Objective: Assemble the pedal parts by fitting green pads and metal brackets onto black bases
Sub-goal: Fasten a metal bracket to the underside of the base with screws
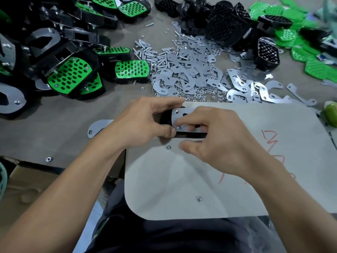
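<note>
At the board's (182,179) far edge your left hand (145,121) gripped the black base (165,118). Your right hand (215,139) pinched, seemingly, a nut (178,127) on its metal bracket (177,115), which needed tightening.

Most of base (165,119) hidden under left hand (145,121) and right hand (215,141), bracket (177,116) half covered too, upper-right green pads (319,68) blurred, cut by edge.

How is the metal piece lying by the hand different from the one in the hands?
The loose flat grey metal bracket lies on the brown table; the fitted grey metal bracket sits on a black plastic base. The loose one's hole is empty; the fitted one shows screw ends. No hand grips the loose one; the left hand and right hand work on the fitted one. Both are flat silvery metal.
</note>
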Demonstrator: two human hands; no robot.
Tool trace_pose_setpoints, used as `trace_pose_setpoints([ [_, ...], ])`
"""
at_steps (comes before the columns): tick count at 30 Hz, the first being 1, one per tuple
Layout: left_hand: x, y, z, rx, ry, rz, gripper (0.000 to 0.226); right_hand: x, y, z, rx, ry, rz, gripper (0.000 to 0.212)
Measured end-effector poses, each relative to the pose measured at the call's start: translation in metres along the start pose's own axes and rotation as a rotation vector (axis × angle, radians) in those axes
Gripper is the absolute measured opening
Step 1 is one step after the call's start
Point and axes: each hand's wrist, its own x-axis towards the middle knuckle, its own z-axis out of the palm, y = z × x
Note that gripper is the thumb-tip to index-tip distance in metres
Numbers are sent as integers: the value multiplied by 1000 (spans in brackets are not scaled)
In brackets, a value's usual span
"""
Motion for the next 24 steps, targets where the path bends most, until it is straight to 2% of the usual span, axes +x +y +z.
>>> trace_pose_setpoints([
  [1, 0, 0, 0, 0, 1, -2, 79, -2, 3, 1, -4, 23, 28, 16],
  [4, 0, 0, -1, 14, -1, -14, 78, -8, 12, 1, 62, 192, 67, 18],
  [5, 0, 0, -1, 19, -3, -10, 78, -10, 10, 1, 102, 171, 53, 17],
  [7, -1, 0, -1, 28, 3, -2, 79, -13, 5, 2, 69, 34, 14, 45],
  [8, -1, 1, -1, 35, 6, -1, 79, -14, 3, 5, 18, -25, 7, 47],
  [10, 0, 2, -1, 48, 3, -3, 78, -14, 3, 6, 7, 25, 51, 27],
  [11, 0, 3, -1, 49, 4, -7, 78, -14, 7, 6, 51, 113, 77, 17],
  [13, 0, 3, -1, 40, 9, -9, 77, -13, 7, 5, 112, 192, 76, 19],
  [16, -1, 3, 0, 23, 9, -8, 77, -14, 0, 7, 63, 28, 57, 46],
  [17, 0, 3, -1, 27, 5, -12, 77, -15, -1, 8, 40, 18, 83, 41],
  [19, 0, 3, -1, 43, 5, -22, 77, -16, 5, 10, 72, 128, 138, 20],
  [21, 0, 3, -1, 46, 13, -25, 76, -16, 7, 10, 153, 188, 145, 17],
  [24, -1, 4, -1, 41, 17, -18, 77, -17, -1, 12, 124, 68, 89, 34],
])
